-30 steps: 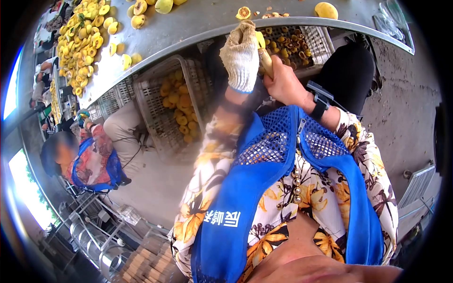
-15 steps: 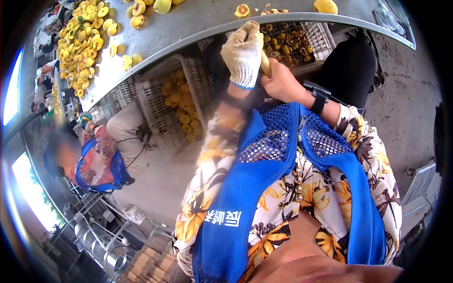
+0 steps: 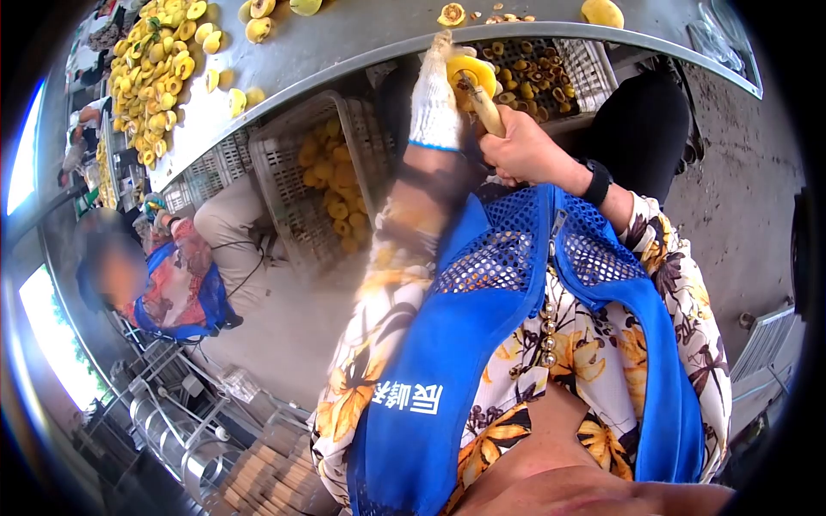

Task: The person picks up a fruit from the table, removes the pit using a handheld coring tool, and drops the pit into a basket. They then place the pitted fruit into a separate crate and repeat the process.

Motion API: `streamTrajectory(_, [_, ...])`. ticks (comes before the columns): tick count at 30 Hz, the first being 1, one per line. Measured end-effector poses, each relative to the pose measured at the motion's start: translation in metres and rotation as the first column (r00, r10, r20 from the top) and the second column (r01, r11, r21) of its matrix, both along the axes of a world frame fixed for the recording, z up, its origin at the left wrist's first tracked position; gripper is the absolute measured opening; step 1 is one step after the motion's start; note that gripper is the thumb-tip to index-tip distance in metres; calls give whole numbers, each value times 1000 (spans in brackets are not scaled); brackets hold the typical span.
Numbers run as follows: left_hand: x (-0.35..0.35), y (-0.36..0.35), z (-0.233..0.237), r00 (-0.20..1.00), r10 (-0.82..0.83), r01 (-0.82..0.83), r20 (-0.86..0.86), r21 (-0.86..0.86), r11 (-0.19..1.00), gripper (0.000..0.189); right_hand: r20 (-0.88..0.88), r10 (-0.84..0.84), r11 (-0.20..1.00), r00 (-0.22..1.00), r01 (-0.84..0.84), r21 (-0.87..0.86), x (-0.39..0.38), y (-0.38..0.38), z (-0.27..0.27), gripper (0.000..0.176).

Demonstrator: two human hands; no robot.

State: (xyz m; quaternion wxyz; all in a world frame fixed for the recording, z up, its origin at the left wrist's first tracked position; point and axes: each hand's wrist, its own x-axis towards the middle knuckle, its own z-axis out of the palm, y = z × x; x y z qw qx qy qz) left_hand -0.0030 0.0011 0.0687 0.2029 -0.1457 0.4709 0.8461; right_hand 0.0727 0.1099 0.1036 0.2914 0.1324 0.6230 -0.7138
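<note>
Gloved left hand (image 3: 433, 110) on yellow fruit (image 3: 471, 72), right hand (image 3: 521, 151) around wooden-handled tool (image 3: 484, 105).

Bright daylight pours in from the left, the fisheye bends everything toward black corners, and the near sleeve (image 3: 404, 232) is motion-blurred.

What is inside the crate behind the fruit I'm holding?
Brownish pits and fruit scraps fill the crate. Its left part is hidden by the left hand, the yellow fruit and the wooden-handled tool in the right hand.
</note>
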Motion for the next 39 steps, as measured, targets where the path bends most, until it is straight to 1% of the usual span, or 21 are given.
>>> streamTrajectory(2, [-5,-3,1,996,-83,83,16,-24,996,41,66,9,995,998,-3,-96,1,2,3,13])
streamTrajectory(3, [-6,-3,4,994,-87,86,66,25,996,40,95,8,988,995,7,-152,0,4,5,13])
streamTrajectory(6, [4,3,15,997,53,-57,54,69,996,40,170,31,955,985,21,-294,1,10,-5,12])
streamTrajectory(7, [4,3,8,993,95,-102,74,96,990,40,194,45,941,980,23,-337,1,10,-8,13])
streamTrajectory(11, [6,-7,5,999,-18,14,37,105,994,37,223,79,959,972,-13,-283,3,3,-6,14])
streamTrajectory(15, [-3,-6,-1,986,-52,24,157,180,983,36,229,41,972,973,14,-233,4,-2,-2,15])
streamTrajectory(18, [-3,-7,-1,989,-86,61,118,202,977,31,177,29,983,984,4,-184,4,-5,-3,16])
streamTrajectory(21, [-6,-3,5,993,-27,31,117,-29,999,28,148,30,992,988,-11,-128,4,-5,-4,16])
streamTrajectory(22, [-5,-5,3,990,-80,52,-113,-230,972,30,145,32,994,989,-16,-107,4,-5,-4,16])
streamTrajectory(23, [-3,-7,3,932,-172,23,-319,-423,906,33,138,38,994,990,-23,-107,4,-4,-5,16])
streamTrajectory(25, [-4,-8,14,977,-191,133,-95,-426,895,36,124,55,993,991,-42,-106,3,-2,-8,16])
streamTrajectory(27, [-7,-12,-5,984,-167,162,-66,-72,984,28,53,46,998,998,-43,-45,3,-4,-12,16])
streamTrajectory(28, [-9,-14,-19,986,-156,162,-53,114,980,23,17,45,999,999,-44,-15,4,-5,-14,16])
streamTrajectory(29, [-9,-14,-31,947,-176,178,-268,-18,984,24,32,55,998,998,-54,-32,5,-5,-14,15])
streamTrajectory(31, [-1,-11,-8,982,-120,137,-144,114,984,26,60,71,996,996,-67,-65,4,-2,-14,15])
streamTrajectory(34, [0,-7,3,993,-114,105,15,301,948,32,156,74,955,985,-25,-295,4,2,-11,15])
streamTrajectory(35, [2,-5,6,993,-104,77,60,352,933,33,177,65,955,982,-10,-298,4,1,-4,15])
streamTrajectory(36, [5,-4,8,989,-98,48,107,400,915,34,84,73,952,994,-44,-302,5,2,-9,15])
streamTrajectory(37, [4,-4,18,987,-125,104,97,193,976,45,-9,78,949,997,-77,-305,7,3,-18,15])
streamTrajectory(38, [3,-5,15,985,-98,67,140,214,975,46,-104,80,945,991,-109,-308,6,3,-23,15])
streamTrajectory(39, [-1,-6,7,981,-73,29,182,231,972,47,-134,71,934,988,-113,-340,5,2,-22,15])
